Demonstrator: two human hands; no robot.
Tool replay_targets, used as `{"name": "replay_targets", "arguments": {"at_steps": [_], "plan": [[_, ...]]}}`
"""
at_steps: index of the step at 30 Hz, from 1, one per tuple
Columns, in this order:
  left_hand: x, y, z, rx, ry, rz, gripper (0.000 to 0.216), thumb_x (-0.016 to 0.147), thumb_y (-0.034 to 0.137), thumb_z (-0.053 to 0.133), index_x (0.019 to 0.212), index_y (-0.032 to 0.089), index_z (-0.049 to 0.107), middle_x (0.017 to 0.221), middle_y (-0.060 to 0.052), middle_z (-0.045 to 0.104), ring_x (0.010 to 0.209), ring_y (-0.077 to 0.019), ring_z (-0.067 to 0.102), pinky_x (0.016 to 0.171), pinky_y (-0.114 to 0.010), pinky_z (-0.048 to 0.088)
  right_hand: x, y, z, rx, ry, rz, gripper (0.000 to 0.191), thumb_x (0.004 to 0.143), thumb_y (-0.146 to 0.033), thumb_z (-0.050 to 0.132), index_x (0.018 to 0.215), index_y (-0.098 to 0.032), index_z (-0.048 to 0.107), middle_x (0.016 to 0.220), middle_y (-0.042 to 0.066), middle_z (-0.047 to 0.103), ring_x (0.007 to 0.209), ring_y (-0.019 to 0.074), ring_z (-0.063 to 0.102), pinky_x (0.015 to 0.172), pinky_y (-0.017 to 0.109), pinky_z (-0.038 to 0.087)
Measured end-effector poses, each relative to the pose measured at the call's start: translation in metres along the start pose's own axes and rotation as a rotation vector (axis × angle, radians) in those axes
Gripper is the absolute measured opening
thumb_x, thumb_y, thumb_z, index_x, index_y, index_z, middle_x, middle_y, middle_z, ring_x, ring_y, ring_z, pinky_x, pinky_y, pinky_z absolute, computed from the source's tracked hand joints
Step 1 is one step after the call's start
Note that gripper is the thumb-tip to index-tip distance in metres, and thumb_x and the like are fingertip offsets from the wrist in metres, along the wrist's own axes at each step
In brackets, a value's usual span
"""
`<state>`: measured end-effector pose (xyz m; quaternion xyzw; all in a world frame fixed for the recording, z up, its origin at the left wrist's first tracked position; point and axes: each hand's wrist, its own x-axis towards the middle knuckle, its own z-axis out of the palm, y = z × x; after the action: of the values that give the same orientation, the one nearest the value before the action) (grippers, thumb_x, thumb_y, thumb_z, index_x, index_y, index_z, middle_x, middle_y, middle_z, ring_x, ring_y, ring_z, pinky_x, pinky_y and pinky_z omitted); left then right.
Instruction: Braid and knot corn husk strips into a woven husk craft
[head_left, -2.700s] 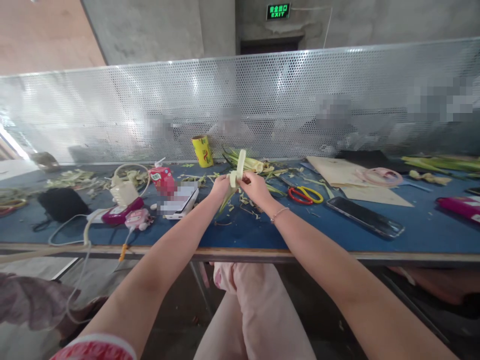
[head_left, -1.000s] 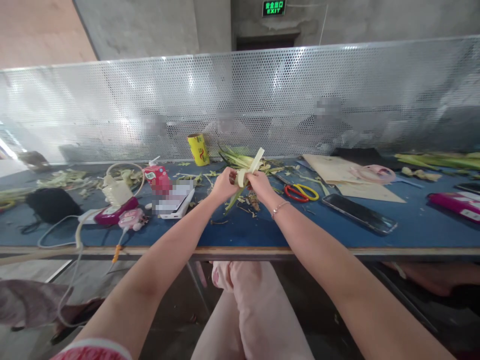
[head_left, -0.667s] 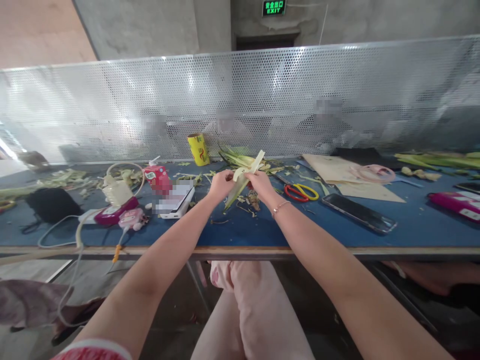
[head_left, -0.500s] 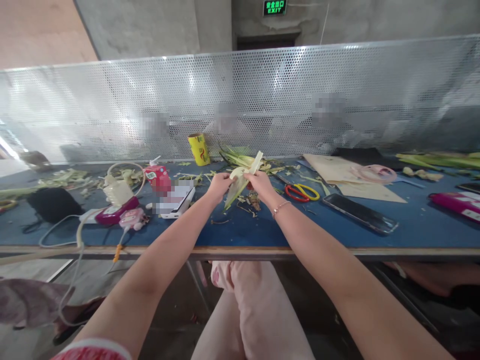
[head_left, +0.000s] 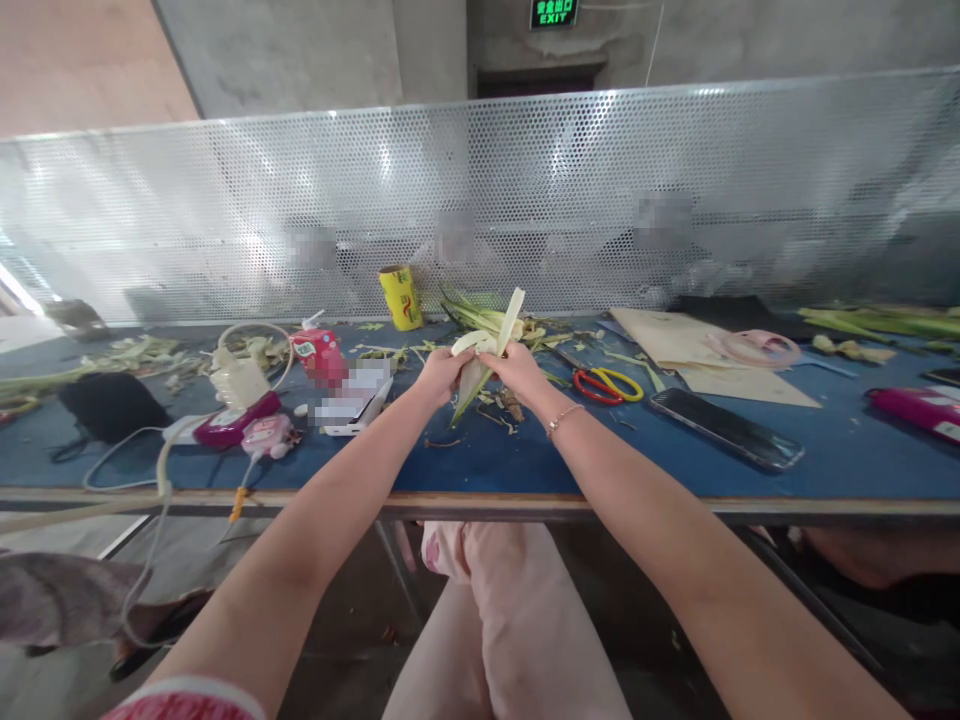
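Note:
Over the middle of the blue table, both of my hands grip a pale green-white, husk-like leaf (head_left: 472, 384). My left hand (head_left: 442, 374) pinches it from the left, and a pale flap curls over near the thumb. From the right, my right hand (head_left: 517, 368) closes on the same leaf, close to the left fingertips. One strip sticks up above the hands and a greener tip points down between them. The fingers hide the part being gripped. Behind the hands lies a bundle of green leaves (head_left: 480, 315); brown and pale scraps (head_left: 510, 404) lie just below them.
Scissors with red and yellow handles (head_left: 606, 385) and a dark phone (head_left: 726, 428) lie at right, before brown paper (head_left: 656, 340). A yellow roll (head_left: 401, 298) stands at the back. At left are a red carton (head_left: 319, 355), cables and a black object (head_left: 111, 407). A perforated metal screen (head_left: 510, 180) rises behind.
My hands have drawn slightly closer together on the leaf. Its upright strip stands steeper, and the pale flap curls further to the left. The view has shifted slightly.

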<state>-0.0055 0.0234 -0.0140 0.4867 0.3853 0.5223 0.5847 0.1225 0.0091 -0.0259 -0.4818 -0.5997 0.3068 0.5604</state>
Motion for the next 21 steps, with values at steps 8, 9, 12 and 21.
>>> {"name": "replay_targets", "arguments": {"at_steps": [8,9,12,21], "plan": [[0.000,0.003,-0.001,-0.066,-0.001,-0.016,0.012,0.072,0.010,0.064,0.060,0.011,0.060,0.055,-0.004,0.061,0.050,-0.0120,0.056,0.059,-0.026,0.047,-0.002,-0.006,-0.007,0.025,-0.111,-0.219,0.020,0.072,-0.037,0.061,0.074,-0.018,0.063,0.059,-0.003,0.050,0.053,0.0094,0.045,0.053,0.023,0.039],[0.001,0.003,-0.001,-0.073,0.008,-0.026,0.014,0.074,0.010,0.061,0.060,0.011,0.060,0.055,-0.004,0.061,0.050,-0.0116,0.056,0.060,-0.026,0.047,-0.002,-0.006,-0.007,0.053,-0.122,-0.224,0.019,0.072,-0.037,0.061,0.073,-0.018,0.063,0.058,-0.004,0.049,0.053,0.0090,0.044,0.053,0.023,0.038],[0.002,0.003,-0.001,-0.087,-0.002,-0.041,0.014,0.077,0.013,0.059,0.064,0.011,0.062,0.058,-0.004,0.063,0.052,-0.0117,0.057,0.059,-0.025,0.047,0.001,-0.002,-0.006,0.086,-0.065,-0.157,0.021,0.069,-0.038,0.062,0.074,-0.018,0.062,0.057,-0.004,0.048,0.052,0.0089,0.044,0.051,0.022,0.038],[-0.014,0.008,0.003,0.117,-0.132,-0.042,0.022,0.060,0.024,0.080,0.068,0.012,0.062,0.065,-0.004,0.066,0.059,-0.0139,0.062,0.062,-0.028,0.049,0.006,0.005,-0.008,0.097,0.042,0.002,0.030,0.064,-0.044,0.066,0.074,-0.017,0.060,0.063,0.000,0.056,0.055,0.0123,0.052,0.051,0.025,0.043]]}}
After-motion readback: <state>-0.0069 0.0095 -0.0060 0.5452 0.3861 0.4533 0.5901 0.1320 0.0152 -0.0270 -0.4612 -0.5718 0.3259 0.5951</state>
